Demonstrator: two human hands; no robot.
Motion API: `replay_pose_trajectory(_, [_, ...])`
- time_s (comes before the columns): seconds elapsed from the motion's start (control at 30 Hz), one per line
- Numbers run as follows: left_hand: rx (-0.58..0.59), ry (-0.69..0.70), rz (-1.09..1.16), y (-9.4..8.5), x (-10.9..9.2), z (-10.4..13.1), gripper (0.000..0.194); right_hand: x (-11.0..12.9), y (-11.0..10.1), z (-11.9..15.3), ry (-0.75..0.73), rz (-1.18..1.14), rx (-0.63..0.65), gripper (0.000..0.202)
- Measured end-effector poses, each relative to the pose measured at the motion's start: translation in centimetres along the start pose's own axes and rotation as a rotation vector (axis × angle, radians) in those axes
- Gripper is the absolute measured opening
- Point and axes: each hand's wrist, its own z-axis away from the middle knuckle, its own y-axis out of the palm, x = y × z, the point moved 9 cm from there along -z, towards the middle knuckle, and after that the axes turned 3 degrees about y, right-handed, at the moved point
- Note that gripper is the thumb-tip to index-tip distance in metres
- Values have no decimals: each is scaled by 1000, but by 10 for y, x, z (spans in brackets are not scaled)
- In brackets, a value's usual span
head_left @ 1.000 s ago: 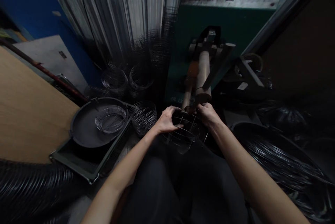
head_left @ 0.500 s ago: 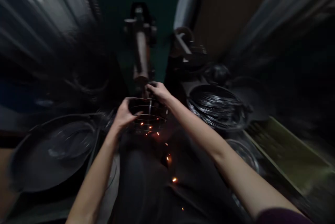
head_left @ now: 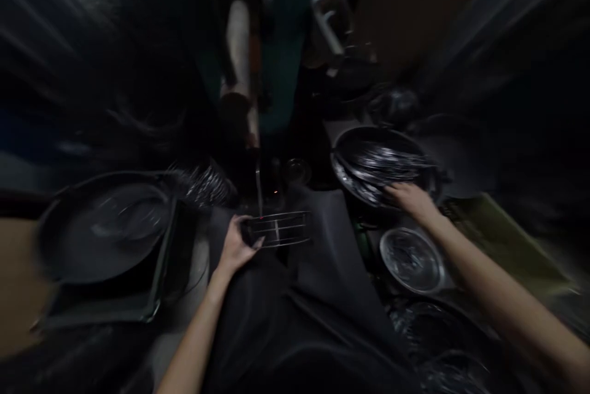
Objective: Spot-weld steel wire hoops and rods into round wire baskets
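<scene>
My left hand (head_left: 238, 244) is closed round the left end of a small wire frame (head_left: 291, 243), made of thin rings joined by short upright wires. The frame is just above my lap, tilted toward me. A thin rod (head_left: 259, 188) from the machine arm (head_left: 238, 43) ends close behind it. Out to the right, my right hand (head_left: 412, 199) reaches to the near rim of a round pan (head_left: 338, 163) heaped with shiny wire pieces (head_left: 385, 157). Its fingertips are blurred among the wires, so I cannot see whether they grip any.
A wide dark pan (head_left: 99, 240) stands on a support at my left, with a bundle of wire (head_left: 207, 188) beside it. To the right are a bowl of small metal pieces (head_left: 412, 259) and a yellowish tray (head_left: 507, 246). Dark cloth (head_left: 318, 326) covers my lap.
My right hand has left the wire frame and moved right to the pan of wires. My left hand has brought the frame down and nearer me. The shower of sparks has faded to a speck.
</scene>
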Motion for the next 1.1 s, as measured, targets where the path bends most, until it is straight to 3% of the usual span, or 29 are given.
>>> replay_pose_trajectory(0.07, [125,-10,8,-6,1,4,73,16,-6,7,-51,-123,-26,20])
replay_pose_trajectory(0.13, [134,-65,24,-29,-5,3,86,43,-33,16,-56,-335,-139,29])
replay_pose_trajectory(0.17, [75,-112,42,-44,-13,0,83,52,-53,22,20,-490,-227,32])
replay_pose_trajectory(0.23, [-33,-168,119,-62,-43,-12,58,78,-84,29,212,-784,-282,33])
replay_pose_trajectory(0.27, [-16,-156,175,-59,-66,-22,45,95,-100,30,284,-987,-336,32])
replay_pose_trajectory(0.33, [188,-41,282,-29,-121,-48,36,142,-125,16,253,-1471,-333,26])
replay_pose_trajectory(0.37, [280,6,309,-13,-144,-61,34,166,-132,3,226,-1631,-272,24])
replay_pose_trajectory(0.4, [349,21,337,2,-161,-74,33,187,-135,-11,206,-1769,-203,24])
replay_pose_trajectory(0.47, [408,-42,412,20,-170,-98,33,216,-135,-38,190,-1906,-71,27])
replay_pose_trajectory(0.57, [476,-202,610,31,-154,-119,34,230,-123,-59,154,-1883,35,27])
replay_pose_trajectory(0.67, [520,-315,779,32,-133,-125,36,230,-98,-53,135,-1745,123,37])
replay_pose_trajectory(0.77, [522,-380,757,33,-119,-124,36,229,-70,-34,128,-1627,191,42])
replay_pose_trajectory(0.83, [526,-349,633,29,-113,-120,36,229,-57,-29,110,-1598,199,41])
replay_pose_trajectory(0.93, [371,-259,383,-6,-94,-106,37,230,-46,-36,147,-1594,167,35])
replay_pose_trajectory(1.03, [146,-266,197,-52,-60,-68,42,237,-34,-50,240,-1584,207,27])
replay_pose_trajectory(1.1, [164,-287,61,-58,-37,-35,63,248,-24,-54,277,-1562,306,23])
